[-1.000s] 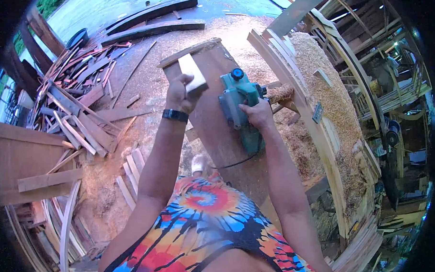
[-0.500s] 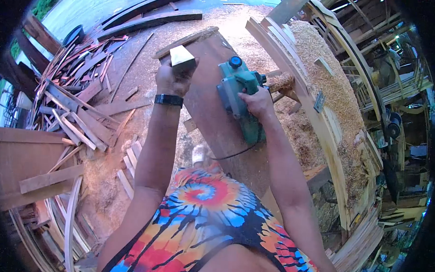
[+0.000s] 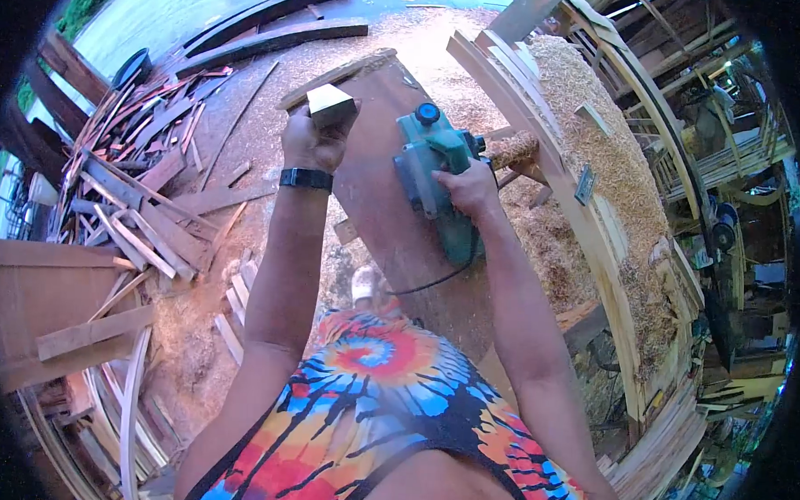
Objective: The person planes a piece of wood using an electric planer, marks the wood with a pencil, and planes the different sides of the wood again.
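My left hand grips a small wooden block, raised over the left side of the workbench. One face of the block is pale and lit, and the side toward me is dark. My right hand is wrapped round the rear handle of a green electric planer. The planer rests on the brown board top of the workbench, its blue front knob pointing away from me. From its right side a chute full of shavings sticks out. A dark cord trails from its back end.
Long planks stand along the right, with a heap of wood shavings behind them. Scrap wood is piled on the left. Dark beams lie at the back. A brown panel sits at lower left.
The view has shifted very slightly. My left hand has turned the block a little, while the planer and my right hand stay in place on the bench.
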A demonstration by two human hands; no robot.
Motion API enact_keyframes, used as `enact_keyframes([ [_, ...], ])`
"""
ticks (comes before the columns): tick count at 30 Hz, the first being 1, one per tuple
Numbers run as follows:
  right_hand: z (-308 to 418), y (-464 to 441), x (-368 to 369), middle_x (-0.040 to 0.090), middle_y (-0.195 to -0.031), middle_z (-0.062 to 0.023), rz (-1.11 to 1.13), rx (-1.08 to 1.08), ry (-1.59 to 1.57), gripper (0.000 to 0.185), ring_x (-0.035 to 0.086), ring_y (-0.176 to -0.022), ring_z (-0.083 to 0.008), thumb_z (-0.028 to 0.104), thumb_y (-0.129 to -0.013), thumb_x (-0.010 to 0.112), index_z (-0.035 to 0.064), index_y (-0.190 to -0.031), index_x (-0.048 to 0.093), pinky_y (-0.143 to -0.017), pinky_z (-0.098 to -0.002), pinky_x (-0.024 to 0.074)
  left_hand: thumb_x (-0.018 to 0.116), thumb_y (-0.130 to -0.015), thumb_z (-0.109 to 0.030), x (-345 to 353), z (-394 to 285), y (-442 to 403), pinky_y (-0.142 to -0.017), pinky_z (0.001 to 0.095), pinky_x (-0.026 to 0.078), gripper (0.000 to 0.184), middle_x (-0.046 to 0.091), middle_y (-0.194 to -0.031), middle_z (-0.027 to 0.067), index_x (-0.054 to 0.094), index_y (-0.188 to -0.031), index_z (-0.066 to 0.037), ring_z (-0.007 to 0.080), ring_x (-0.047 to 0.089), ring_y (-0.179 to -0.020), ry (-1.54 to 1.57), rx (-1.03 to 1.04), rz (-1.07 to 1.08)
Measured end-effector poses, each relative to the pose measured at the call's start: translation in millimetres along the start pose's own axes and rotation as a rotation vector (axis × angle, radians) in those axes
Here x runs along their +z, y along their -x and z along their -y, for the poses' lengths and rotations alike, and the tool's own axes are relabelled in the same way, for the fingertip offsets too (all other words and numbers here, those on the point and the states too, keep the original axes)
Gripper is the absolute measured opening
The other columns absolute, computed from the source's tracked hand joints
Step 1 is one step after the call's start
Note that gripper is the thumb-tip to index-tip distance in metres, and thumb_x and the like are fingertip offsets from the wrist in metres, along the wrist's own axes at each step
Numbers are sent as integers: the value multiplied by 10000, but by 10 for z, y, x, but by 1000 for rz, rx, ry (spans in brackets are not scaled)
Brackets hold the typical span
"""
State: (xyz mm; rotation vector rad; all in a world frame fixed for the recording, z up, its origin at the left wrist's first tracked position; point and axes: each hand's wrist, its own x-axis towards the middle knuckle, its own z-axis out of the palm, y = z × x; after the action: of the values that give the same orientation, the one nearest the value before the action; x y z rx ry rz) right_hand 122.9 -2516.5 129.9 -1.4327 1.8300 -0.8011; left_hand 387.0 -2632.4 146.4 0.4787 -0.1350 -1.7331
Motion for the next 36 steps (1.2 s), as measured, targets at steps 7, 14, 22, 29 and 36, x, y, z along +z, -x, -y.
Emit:
enact_keyframes([
  [7,-77,-47,22,738,-971,-167,-16,-13,38,413,708,-890,-306,334,-775,792,61,-1075,717,-802,-398,538,389,-1040,-140,4,-11,-2,-924,537,591,275,676,-1029,215,581,-1115,42,346,697,-938,-12,10,16],
  [14,-63,-37,18,732,-947,-173,-5,-51,-41,399,706,-878,-294,324,-767,799,55,-1049,714,-786,-391,539,393,-1034,-119,59,-16,10,-942,541,580,270,682,-1051,217,589,-1122,44,350,698,-957,14,9,-24],
  [22,-85,-64,26,736,-971,-169,-3,31,-14,416,708,-876,-298,323,-756,810,56,-1061,718,-790,-392,537,387,-1032,-156,70,-5,16,-920,546,583,279,661,-1064,209,560,-1145,31,363,684,-969,-16,37,-13],
  [29,-129,-68,52,721,-1014,-220,-18,9,-38,483,700,-984,-347,332,-740,811,-2,-1069,698,-860,-417,548,414,-1027,-152,66,-31,44,-953,555,562,287,658,-1096,218,567,-1156,53,384,665,-1004,-20,25,8],
  [36,29,14,-14,705,-1024,-256,-16,9,22,541,683,-997,-395,377,-730,806,-14,-1084,685,-874,-439,549,392,-1031,-162,-89,-75,-39,-972,573,550,319,662,-1138,233,563,-1183,59,390,670,-1042,-7,-7,34],
])
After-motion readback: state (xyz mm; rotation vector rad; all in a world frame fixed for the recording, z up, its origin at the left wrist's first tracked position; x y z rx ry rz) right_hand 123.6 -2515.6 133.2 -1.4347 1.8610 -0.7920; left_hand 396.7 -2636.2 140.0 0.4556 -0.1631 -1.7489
